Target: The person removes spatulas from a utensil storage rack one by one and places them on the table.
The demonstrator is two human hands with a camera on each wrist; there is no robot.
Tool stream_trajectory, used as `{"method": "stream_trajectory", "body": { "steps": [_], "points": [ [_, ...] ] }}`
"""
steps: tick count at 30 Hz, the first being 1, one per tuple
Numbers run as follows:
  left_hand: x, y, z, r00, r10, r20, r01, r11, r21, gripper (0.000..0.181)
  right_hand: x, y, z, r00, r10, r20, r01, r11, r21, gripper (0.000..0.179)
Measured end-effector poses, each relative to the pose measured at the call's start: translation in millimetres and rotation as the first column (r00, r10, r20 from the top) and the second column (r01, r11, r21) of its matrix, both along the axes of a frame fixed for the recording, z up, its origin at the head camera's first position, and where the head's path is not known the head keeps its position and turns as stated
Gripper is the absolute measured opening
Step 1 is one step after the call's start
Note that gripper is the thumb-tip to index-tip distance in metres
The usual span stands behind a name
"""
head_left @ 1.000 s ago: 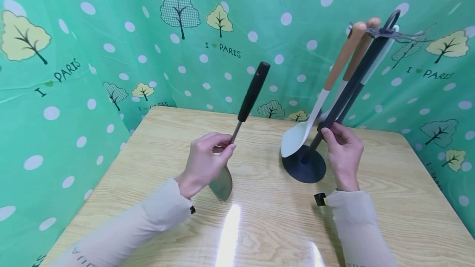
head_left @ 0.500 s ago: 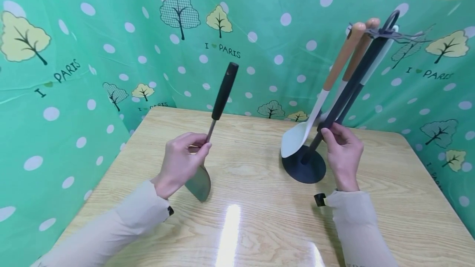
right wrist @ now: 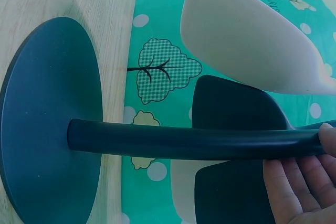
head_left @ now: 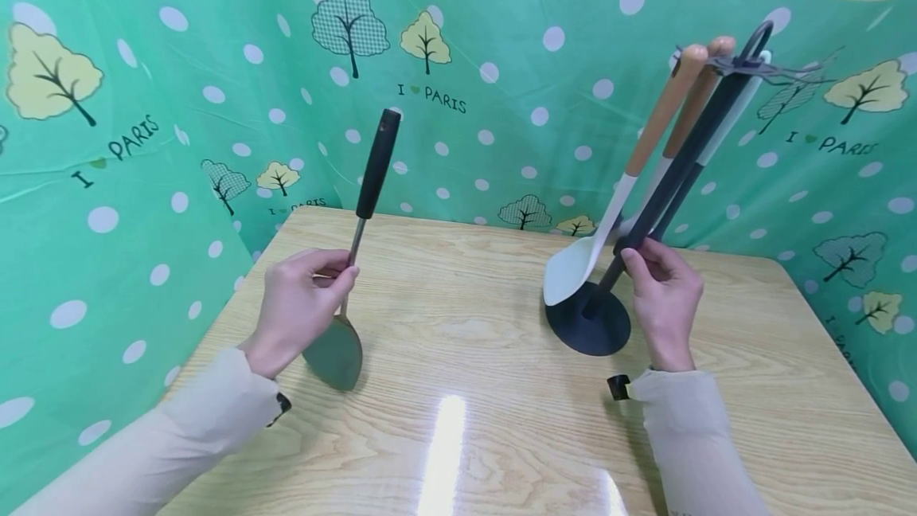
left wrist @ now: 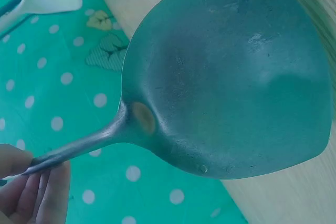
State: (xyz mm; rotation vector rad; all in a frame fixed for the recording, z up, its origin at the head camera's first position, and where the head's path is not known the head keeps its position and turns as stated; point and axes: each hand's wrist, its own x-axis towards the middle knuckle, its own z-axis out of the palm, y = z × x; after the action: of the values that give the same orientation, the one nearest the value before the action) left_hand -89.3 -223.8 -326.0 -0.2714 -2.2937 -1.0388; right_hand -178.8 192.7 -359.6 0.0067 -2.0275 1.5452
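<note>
My left hand [head_left: 297, 305] pinches the metal shaft of a spatula [head_left: 337, 353] between thumb and fingers. Its black handle [head_left: 377, 166] points up, and the broad steel blade [left wrist: 226, 82] hangs down close over the table. On the right, my right hand [head_left: 666, 297] grips the dark post [right wrist: 184, 140] of a utensil stand, thumb on one side and fingers on the other. From the stand's top ring hang a white spatula [head_left: 569, 269] with a wooden handle and several other utensils. The stand's round black base [head_left: 598, 333] rests on the table.
The wood-grain table [head_left: 473, 357] fills the space between the hands. Behind and to the left hangs a green cloth [head_left: 473, 46] with trees and white dots. Dark utensil heads [right wrist: 233, 103] hang close around the post.
My left hand has carried the steel spatula leftward across the table, and its handle now stands more upright. The right hand and the stand have stayed in place.
</note>
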Motion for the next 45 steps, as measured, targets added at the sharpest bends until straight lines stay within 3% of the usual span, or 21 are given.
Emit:
{"method": "stream_trajectory", "body": {
  "steps": [7, 15, 21, 28, 33, 45],
  "points": [
    [2.8, -20.5, 2.7, 0.997, 0.055, 0.060, -0.050, 0.996, -0.076, 0.013, -0.4, 0.1, -1.1, 1.000, 0.001, -0.022, -0.001, 1.000, 0.014, 0.028],
    [1.1, -39.6, 3.5, 0.977, 0.129, 0.168, -0.100, 0.981, -0.169, 0.013, -3.0, 1.9, -3.0, 1.000, -0.001, -0.010, 0.001, 1.000, 0.007, 0.028],
    [-1.1, -51.5, 0.1, 0.952, 0.177, 0.248, -0.118, 0.964, -0.237, 0.015, -4.8, 2.3, -5.1, 1.000, 0.003, -0.028, -0.003, 1.000, 0.008, 0.028],
    [-8.1, -67.0, -5.2, 0.926, 0.212, 0.314, -0.131, 0.957, -0.257, 0.016, -3.2, 1.3, -4.5, 1.000, 0.002, -0.022, -0.002, 1.000, 0.013, 0.029],
    [-15.3, -77.6, -7.5, 0.896, 0.234, 0.378, -0.136, 0.954, -0.267, 0.016, -2.3, 1.9, -4.2, 1.000, -0.011, 0.003, 0.011, 1.000, 0.016, 0.029],
    [-29.6, -101.4, -11.6, 0.799, 0.247, 0.548, -0.109, 0.956, -0.273, 0.022, -1.9, 1.0, -3.5, 1.000, -0.012, -0.004, 0.012, 1.000, 0.024, 0.029]
  ]
}}
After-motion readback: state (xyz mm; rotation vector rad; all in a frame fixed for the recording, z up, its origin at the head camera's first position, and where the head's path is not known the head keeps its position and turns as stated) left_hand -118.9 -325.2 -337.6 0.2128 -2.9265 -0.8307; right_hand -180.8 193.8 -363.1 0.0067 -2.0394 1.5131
